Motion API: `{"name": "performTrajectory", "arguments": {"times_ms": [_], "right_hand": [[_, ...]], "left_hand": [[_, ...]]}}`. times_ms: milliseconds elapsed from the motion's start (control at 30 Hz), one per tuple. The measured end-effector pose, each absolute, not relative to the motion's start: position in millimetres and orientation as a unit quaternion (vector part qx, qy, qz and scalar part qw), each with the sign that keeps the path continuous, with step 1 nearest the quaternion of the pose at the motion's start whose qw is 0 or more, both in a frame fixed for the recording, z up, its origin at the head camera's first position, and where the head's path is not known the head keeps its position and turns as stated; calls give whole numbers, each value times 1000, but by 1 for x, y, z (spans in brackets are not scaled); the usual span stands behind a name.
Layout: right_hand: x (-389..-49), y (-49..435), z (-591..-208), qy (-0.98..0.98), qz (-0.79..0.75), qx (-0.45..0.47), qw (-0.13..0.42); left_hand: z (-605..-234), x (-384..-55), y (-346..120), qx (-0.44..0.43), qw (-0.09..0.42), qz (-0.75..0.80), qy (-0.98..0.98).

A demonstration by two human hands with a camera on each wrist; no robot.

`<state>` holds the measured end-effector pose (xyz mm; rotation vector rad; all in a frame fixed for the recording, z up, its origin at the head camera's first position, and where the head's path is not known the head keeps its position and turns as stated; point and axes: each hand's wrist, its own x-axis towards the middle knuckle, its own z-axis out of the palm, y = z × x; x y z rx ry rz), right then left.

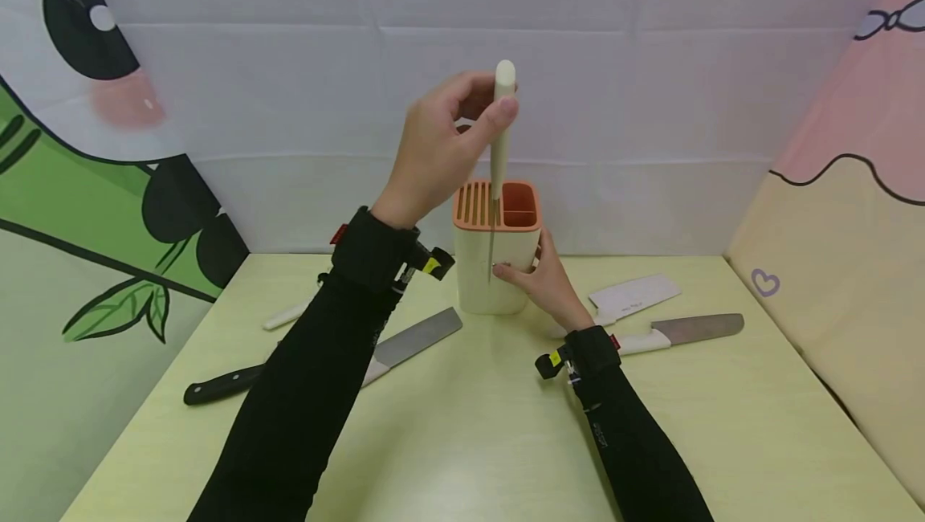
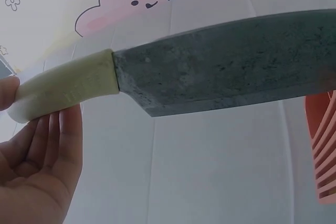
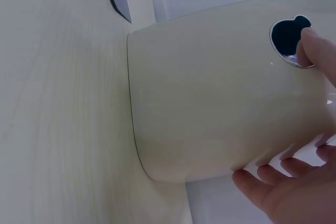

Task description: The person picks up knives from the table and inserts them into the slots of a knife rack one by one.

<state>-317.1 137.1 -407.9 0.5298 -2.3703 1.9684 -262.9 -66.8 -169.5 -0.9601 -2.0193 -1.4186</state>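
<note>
In the head view, my left hand [image 1: 437,136] pinches the pale handle of a kitchen knife [image 1: 500,157] between thumb and fingers. The knife hangs upright, its blade pointing down and overlapping the front of the knife block. Its broad, spotted grey blade [image 2: 226,64] fills the left wrist view. The knife block [image 1: 473,269] is cream, with an orange top that has slots on the left and two compartments on the right. My right hand [image 1: 551,285] grips its right side, the thumb at the round dark window in front and the fingers [image 3: 252,184] along the side wall.
Right of the block lie a white-bladed cleaver [image 1: 639,294] and a white-handled knife [image 1: 701,329]. On the left are a grey-bladed knife [image 1: 421,337], a black handle [image 1: 224,385] and a white handle [image 1: 285,316], partly hidden by my left arm. A cloth backdrop [image 1: 650,185] hangs behind the table.
</note>
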Motion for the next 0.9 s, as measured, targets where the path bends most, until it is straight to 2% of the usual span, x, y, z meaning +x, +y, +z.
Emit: {"name": "performTrajectory", "arguments": {"times_ms": [267, 533, 900], "right_hand": [[-295, 131, -384, -753, 635, 173, 4], [-293, 129, -381, -752, 637, 168, -1], [-306, 131, -399, -753, 637, 166, 1]], "left_hand": [[-146, -273, -61, -343, 247, -526, -738], [-128, -279, -60, -340, 258, -524, -737], [-142, -297, -61, -325, 264, -495, -761]]}}
